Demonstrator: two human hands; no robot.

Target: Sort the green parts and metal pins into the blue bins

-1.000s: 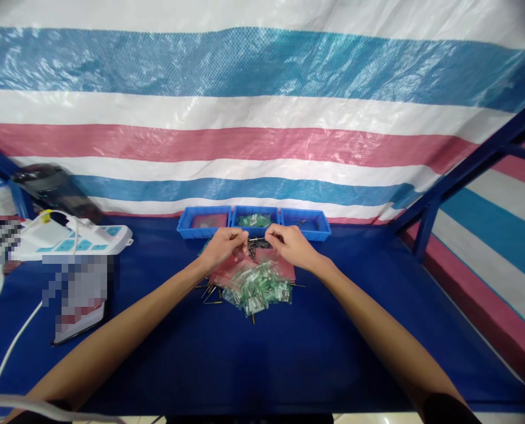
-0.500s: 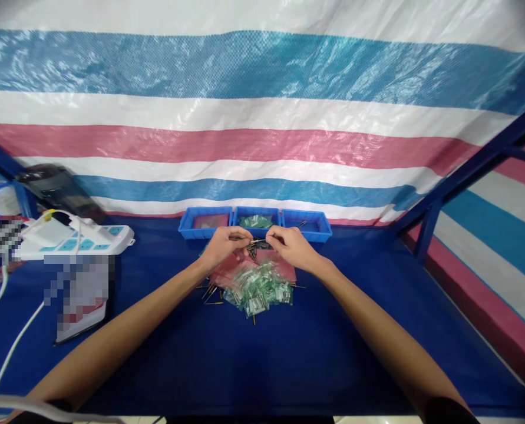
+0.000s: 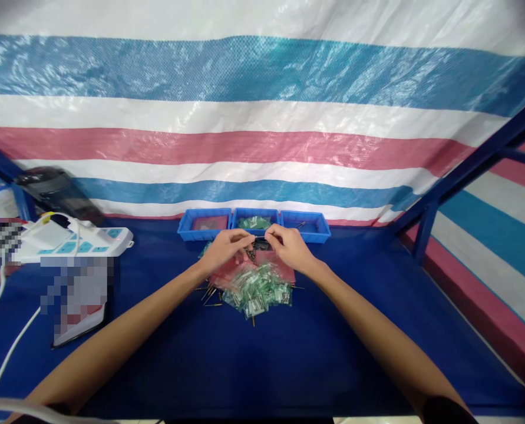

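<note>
My left hand (image 3: 222, 250) and my right hand (image 3: 291, 248) face each other above the pile, both closed in a pinch. Between their fingertips runs a thin metal rod (image 3: 260, 237), one end in each hand; its exact kind is too small to make out. Beneath them, more dark and brassy thin metal pieces (image 3: 250, 255) lie partly hidden by my left fingers. Red plastic bags (image 3: 284, 268) spread under the hands. In front is a heap of small clear-green bags (image 3: 257, 288) with short metal parts inside.
Three blue bins stand in a row behind my hands: the left bin (image 3: 185, 233) holds a reddish bag, the middle bin (image 3: 256, 212) green bags, the right bin (image 3: 317, 237) a few thin pieces. Loose pins (image 3: 208, 294) lie left of the heap. A power strip (image 3: 85, 250) with cables sits left.
Both hands stay pinched on the rod, with only a slight shift of the fingers. The whole view has moved slightly; the bags and bins lie as before.
</note>
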